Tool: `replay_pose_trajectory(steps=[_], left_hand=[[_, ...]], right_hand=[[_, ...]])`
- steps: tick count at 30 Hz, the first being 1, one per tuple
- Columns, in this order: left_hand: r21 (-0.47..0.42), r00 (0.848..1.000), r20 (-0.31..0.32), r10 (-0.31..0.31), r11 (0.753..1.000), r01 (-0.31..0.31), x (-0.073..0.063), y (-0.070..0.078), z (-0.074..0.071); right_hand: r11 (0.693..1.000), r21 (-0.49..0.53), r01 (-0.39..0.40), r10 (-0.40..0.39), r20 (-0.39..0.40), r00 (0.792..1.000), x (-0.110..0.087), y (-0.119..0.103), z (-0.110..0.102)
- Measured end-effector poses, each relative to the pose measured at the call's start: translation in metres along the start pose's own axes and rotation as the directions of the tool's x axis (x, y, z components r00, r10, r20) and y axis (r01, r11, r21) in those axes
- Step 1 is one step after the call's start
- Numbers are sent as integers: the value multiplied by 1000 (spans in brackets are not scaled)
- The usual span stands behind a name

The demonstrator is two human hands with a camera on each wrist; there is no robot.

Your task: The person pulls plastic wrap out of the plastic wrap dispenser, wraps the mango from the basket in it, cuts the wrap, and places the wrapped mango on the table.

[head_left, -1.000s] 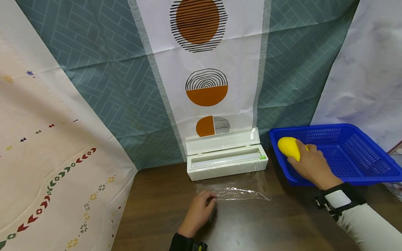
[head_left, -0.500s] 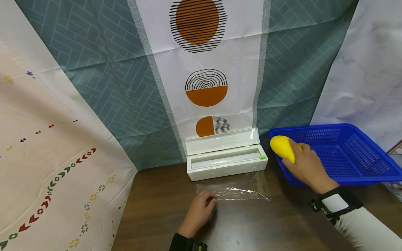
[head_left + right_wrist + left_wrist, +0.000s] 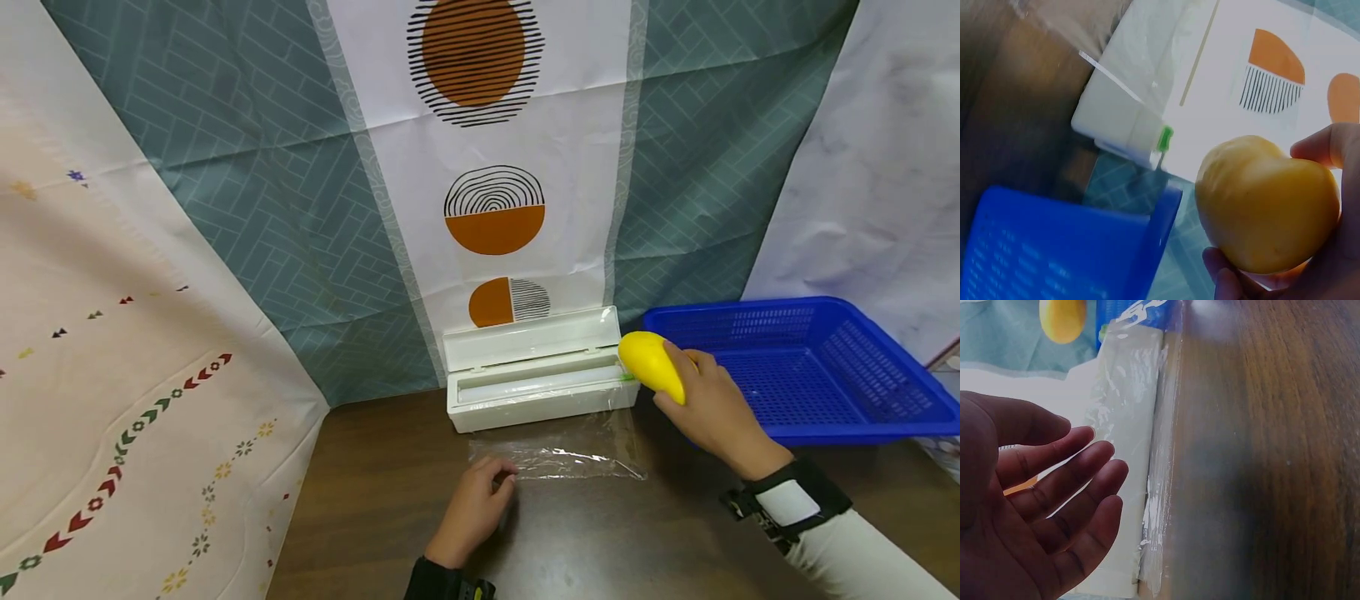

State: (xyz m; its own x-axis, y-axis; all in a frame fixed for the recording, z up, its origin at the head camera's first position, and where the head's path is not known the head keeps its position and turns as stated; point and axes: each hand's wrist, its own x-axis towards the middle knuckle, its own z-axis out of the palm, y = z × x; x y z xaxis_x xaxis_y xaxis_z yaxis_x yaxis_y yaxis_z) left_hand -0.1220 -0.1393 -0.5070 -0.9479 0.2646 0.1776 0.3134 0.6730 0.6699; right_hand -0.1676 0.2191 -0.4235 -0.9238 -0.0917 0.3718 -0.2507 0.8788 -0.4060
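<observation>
My right hand point(image 3: 720, 408) grips a smooth yellow mango point(image 3: 651, 365) in the air, between the blue basket and the right end of a white cling film dispenser point(image 3: 540, 408). In the right wrist view the thumb and fingers wrap the mango point(image 3: 1266, 206) from one side. The dispenser's lid point(image 3: 532, 337) stands raised, and a film roll point(image 3: 536, 384) lies inside. From its front a clear sheet of cling film point(image 3: 570, 461) spreads onto the table. At the sheet's left front corner is my left hand point(image 3: 468, 510). Its fingers point(image 3: 1079, 462) are loosely bent, with nothing between them.
A blue plastic basket point(image 3: 832, 429) with slotted walls stands at the right of the brown wooden table point(image 3: 360, 517). A small green slider point(image 3: 1165, 138) sits at the dispenser's end. Patterned cloths point(image 3: 262, 250) hang behind and at the left.
My right hand has carried the mango leftward from over the basket's left side to near the dispenser's right end. The left hand and the film sheet have stayed in place.
</observation>
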Motion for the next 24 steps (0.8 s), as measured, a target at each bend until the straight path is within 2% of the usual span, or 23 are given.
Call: replay_pose_trajectory(steps=[10,18,24], left_hand=[[-2,1000,5,-8,1000,8,1,0,1],[4,1000,2,-10,1000,10,1,-1,0],[5,1000,-6,-7,1000,7,1,0,0]], right_hand=[[996,60,70,-70,-8,998,-7,-14,12],[985,103,138,-144,51,988,-12,-23,27],[980,119,162,-170,60,984,-16,-28,39]])
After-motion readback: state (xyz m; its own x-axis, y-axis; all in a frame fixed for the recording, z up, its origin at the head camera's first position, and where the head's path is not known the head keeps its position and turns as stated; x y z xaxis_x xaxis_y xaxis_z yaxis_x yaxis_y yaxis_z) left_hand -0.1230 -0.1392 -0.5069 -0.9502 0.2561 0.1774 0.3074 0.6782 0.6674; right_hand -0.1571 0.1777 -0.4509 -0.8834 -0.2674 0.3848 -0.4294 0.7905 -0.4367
